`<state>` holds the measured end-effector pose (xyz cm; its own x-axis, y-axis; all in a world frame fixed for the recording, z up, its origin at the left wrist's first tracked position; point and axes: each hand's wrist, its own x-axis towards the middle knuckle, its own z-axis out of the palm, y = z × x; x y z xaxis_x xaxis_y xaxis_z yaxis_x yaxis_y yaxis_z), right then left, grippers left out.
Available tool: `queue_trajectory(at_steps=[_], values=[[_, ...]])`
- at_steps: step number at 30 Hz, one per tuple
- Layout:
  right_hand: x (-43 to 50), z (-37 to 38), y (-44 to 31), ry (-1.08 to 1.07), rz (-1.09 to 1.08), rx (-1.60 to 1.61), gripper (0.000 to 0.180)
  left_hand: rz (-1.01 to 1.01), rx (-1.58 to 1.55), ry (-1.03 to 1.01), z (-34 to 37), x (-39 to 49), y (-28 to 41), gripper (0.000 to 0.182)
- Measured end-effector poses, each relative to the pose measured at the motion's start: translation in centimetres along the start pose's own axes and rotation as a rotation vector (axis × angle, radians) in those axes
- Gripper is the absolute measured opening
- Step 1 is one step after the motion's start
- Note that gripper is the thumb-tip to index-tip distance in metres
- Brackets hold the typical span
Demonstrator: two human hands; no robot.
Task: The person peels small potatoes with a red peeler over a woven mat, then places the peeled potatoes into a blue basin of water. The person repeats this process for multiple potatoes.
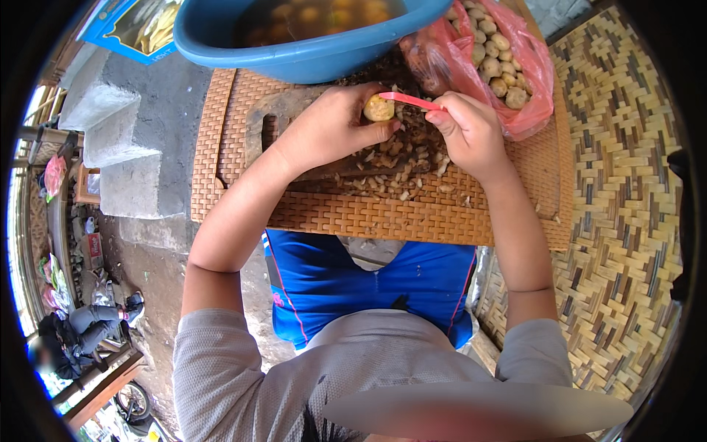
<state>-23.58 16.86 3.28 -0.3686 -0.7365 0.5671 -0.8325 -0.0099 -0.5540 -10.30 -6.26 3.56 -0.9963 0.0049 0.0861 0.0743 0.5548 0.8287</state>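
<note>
My left hand (353, 121) grips a small, partly peeled potato (379, 109) between thumb and fingers. In my right hand (469, 130) is a red-handled peeler or small knife (409, 100), its tip against the potato's upper right side; its blade cannot be made out. Both hands are above a dark wooden cutting board (265, 119) with a slot near its left end. Peelings (386, 160) are scattered over the board and the woven table (353, 212). Beyond my hands stands a blue plastic basin (309, 55) with peeled potatoes (309, 15) in cloudy water.
A red plastic bag (525, 119) full of small unpeeled potatoes (491, 55) sits at the table's right. Woven bamboo matting (618, 182) runs along the right. Concrete steps (132, 149) and a blue printed box (138, 33) are to the left. A person (83, 331) sits far left.
</note>
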Motion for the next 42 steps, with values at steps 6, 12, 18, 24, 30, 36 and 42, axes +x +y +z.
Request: queue_trajectory(at_steps=[6,12,18,24,30,36,42], values=[[0.0,0.3,0.3,0.037,0.028,0.008,0.028,-0.011,-0.119,-0.01,0.0,0.0,0.3,0.037],[-0.1,0.3,0.5,0.081,0.034,0.019,0.029,0.005,-0.42,0.033,0.6,0.1,0.3,0.048],[-0.1,0.4,0.2,0.085,0.054,0.06,0.028,-0.092,-0.797,-0.085,0.2,0.0,0.2,0.046],[-0.1,0.2,-0.2,0.064,0.035,0.074,0.025,-0.036,-0.964,-0.132,0.5,-0.2,0.3,0.056],[0.0,0.1,-0.6,0.029,-0.005,0.11,0.024,0.072,-0.888,-0.194,0.9,0.3,-0.2,0.066],[0.0,0.3,-0.8,0.001,-0.02,0.134,0.023,0.092,-0.824,-0.159,1.8,-0.1,-0.7,0.072],[-0.1,0.8,-0.8,0.01,-0.022,0.142,0.023,0.094,-0.716,-0.181,2.1,0.0,-0.8,0.065]])
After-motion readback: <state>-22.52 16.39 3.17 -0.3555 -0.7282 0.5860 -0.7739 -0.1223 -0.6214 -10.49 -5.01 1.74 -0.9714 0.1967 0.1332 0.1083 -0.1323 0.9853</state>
